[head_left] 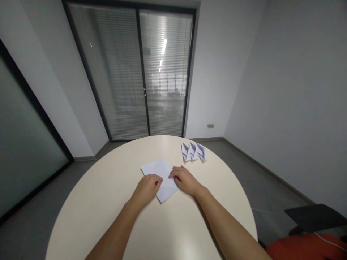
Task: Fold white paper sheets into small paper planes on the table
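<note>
Left hand (148, 187): fingers curled narrow over near-left part of white paper sheet (158, 168); cannot tell if pinching. Right hand (185, 179): fingers bent, tips at the sheet's right side; pinch also unclear. Sheet lies on round table (108, 206), between the hands. Looks like positioning or flattening by hand; next move probably calls for light, steady fingertip control at the edges. Far right: three folded paper pieces (192, 151) in a row.
</note>
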Demonstrator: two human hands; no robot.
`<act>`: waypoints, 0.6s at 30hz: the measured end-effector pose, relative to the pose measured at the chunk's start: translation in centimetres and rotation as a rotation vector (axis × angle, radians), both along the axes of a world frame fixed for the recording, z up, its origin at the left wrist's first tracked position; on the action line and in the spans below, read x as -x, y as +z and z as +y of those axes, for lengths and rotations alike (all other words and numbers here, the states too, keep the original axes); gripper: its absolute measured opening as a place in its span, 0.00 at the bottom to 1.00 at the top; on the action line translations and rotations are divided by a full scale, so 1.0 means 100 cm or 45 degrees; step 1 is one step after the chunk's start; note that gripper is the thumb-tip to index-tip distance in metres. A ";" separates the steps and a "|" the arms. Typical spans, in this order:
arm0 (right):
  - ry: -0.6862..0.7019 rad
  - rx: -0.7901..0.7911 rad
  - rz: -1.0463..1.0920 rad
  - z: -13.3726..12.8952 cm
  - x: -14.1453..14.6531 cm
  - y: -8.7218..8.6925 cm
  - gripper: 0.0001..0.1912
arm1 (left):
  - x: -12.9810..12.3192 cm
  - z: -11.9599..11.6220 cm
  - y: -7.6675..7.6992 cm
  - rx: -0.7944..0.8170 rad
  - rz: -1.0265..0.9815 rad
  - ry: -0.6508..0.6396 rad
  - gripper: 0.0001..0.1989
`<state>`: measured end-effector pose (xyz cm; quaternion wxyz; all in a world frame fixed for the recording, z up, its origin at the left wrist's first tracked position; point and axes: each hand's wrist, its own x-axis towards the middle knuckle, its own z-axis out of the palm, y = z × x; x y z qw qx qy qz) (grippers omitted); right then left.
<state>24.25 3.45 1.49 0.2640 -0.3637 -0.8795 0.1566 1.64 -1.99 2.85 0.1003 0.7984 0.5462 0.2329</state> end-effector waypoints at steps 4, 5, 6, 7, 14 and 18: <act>0.024 -0.056 0.108 -0.007 0.008 0.001 0.25 | 0.000 0.000 -0.004 0.017 -0.044 -0.116 0.12; 0.022 -0.064 0.112 -0.009 0.011 0.003 0.27 | 0.000 0.001 -0.005 0.006 -0.067 -0.129 0.12; 0.019 -0.071 0.104 -0.011 0.015 0.004 0.28 | 0.000 0.002 -0.007 -0.012 -0.091 -0.134 0.13; 0.023 -0.079 0.073 -0.014 0.019 0.007 0.28 | 0.000 0.003 -0.008 -0.036 -0.101 -0.125 0.15; 0.060 -0.078 -0.001 -0.033 0.040 0.024 0.28 | 0.004 0.006 -0.022 0.016 0.173 0.137 0.29; 0.181 0.110 -0.027 -0.035 0.037 0.012 0.31 | 0.004 0.007 -0.022 0.019 0.248 0.156 0.24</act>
